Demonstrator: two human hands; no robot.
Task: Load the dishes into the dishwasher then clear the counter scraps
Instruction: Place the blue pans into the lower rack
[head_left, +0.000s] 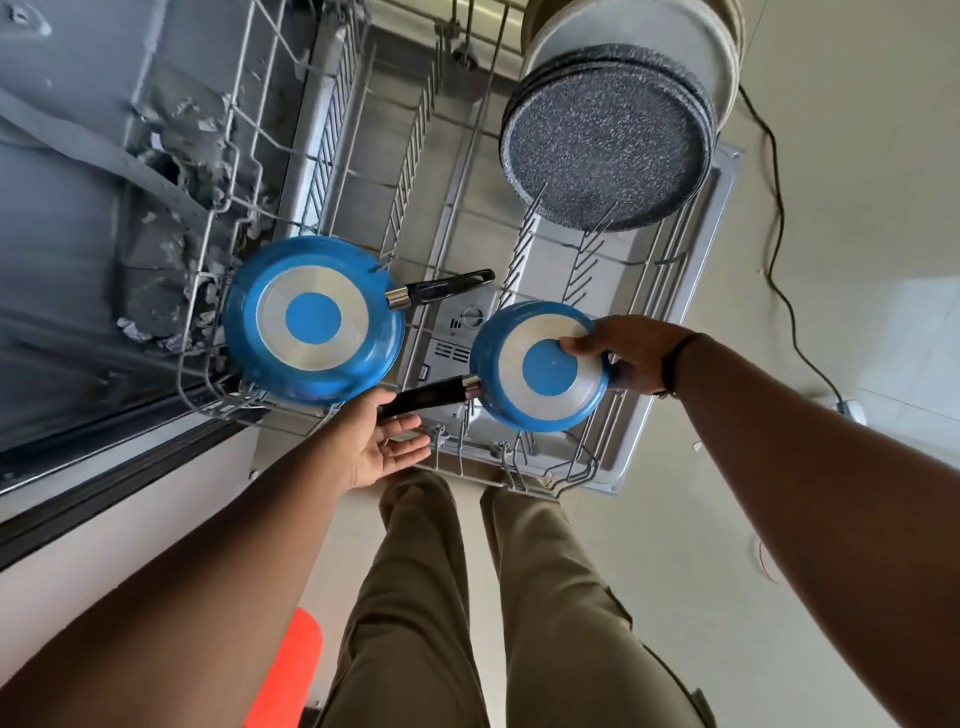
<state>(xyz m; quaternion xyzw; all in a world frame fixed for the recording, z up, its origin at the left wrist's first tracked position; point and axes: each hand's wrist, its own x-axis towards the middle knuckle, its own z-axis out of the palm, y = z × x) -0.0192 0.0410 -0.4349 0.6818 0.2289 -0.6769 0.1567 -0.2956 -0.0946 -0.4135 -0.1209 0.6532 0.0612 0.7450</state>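
Seating a small pan in the lower rack.

Right hand (631, 358) pinching the small blue pan (540, 366) by its rim, left hand (387, 439) spread open under the handle, near the rack (519, 475) front edge; possibly tipping against tines or slipping onto the open door. Larger pan (314, 319) lying at the rack's left edge, speckled plates (605, 148) standing at the back; pale floor, trailing cable (779, 249).

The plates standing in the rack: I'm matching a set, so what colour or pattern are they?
Dark grey with fine white speckles, seen best in the head view.

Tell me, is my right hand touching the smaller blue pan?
Touching. The head view shows the right hand gripping the smaller blue pan at its rim, thumb pressed on the underside, fingers behind the edge.
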